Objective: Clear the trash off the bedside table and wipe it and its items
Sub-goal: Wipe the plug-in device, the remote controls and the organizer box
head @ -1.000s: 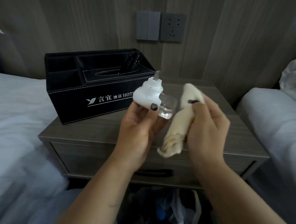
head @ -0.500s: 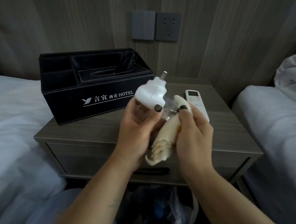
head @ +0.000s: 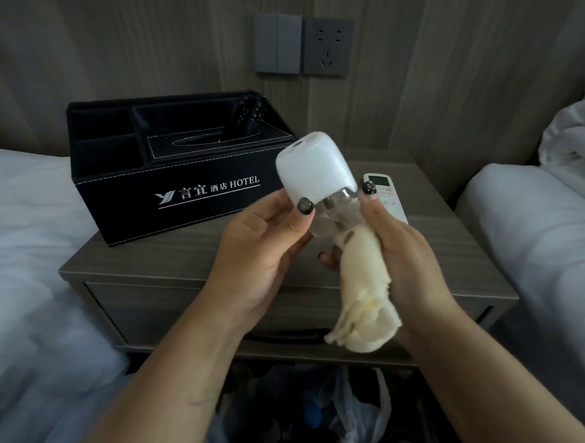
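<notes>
Plug-in device (head: pixel 316 168) between both hands' fingers (head: pixel 304 211)

The clear bottle (head: pixel 335 220) under the white plug-in device (head: pixel 312 168) is mostly covered by the fingers (head: pixel 305 206) and the cream cloth (head: pixel 362 289); the white remote (head: pixel 389 197) is half hidden behind the right hand (head: pixel 401 250), its buttons too small to read; 2 dark remotes (head: pixel 247 119) sink into the black organiser box (head: pixel 171 181), lower ends unseen; the bag (head: pixel 352 414) below the table (head: pixel 153 261) is dark, its contents unclear; both beds (head: pixel 29 241) run off the edges.
</notes>
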{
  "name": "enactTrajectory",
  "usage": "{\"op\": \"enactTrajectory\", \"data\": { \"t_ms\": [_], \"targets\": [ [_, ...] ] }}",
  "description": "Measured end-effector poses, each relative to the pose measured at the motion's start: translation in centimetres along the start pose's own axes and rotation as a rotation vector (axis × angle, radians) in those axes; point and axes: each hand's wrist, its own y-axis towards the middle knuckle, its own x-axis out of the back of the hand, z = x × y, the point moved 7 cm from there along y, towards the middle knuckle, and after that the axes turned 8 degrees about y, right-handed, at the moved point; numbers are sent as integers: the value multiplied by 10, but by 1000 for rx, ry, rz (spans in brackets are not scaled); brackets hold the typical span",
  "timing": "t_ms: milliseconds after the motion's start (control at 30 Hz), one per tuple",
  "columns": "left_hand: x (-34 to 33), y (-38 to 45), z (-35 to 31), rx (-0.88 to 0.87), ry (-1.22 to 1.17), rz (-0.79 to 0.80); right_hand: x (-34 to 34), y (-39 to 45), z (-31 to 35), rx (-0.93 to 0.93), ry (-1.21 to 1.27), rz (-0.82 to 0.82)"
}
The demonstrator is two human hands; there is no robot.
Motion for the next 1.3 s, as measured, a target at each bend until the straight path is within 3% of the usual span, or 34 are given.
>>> {"op": "enactTrajectory", "data": {
  "t_ms": [100,167,267,467,567,633,733,800,933,1067,1133,1200,1300],
  "targets": [
    [-1,-1,-1,20,-78,36,2,0,-4,-180,47,24],
    [-6,-2,0,28,-111,59,8,-2,-4,-194,46,-41],
    [-12,-3,0,13,-123,117,20,-5,8,14,-86,-161],
    [-12,-1,2,17,-129,96,12,-7,20,246,-213,-162],
    [-6,0,5,24,-134,29,5,-15,40,598,-506,-199],
    [-2,1,6,29,-128,-15,-11,-23,47,819,-717,-132],
    [9,3,9,53,-175,-84,-31,-30,40,919,-796,111],
    [11,4,11,74,-170,-88,-31,-28,43,890,-743,167],
    [3,2,15,89,-87,-62,-10,-19,53,824,-659,-33],
    [5,1,13,90,-143,-92,-27,-25,33,777,-657,151],
    [9,2,13,98,-153,-120,-24,-20,30,625,-495,216],
    [6,2,16,115,-128,-103,-5,-11,32,466,-299,109],
    [-7,-1,20,128,-73,-23,17,-3,37,408,-231,-102]
  ]
}}
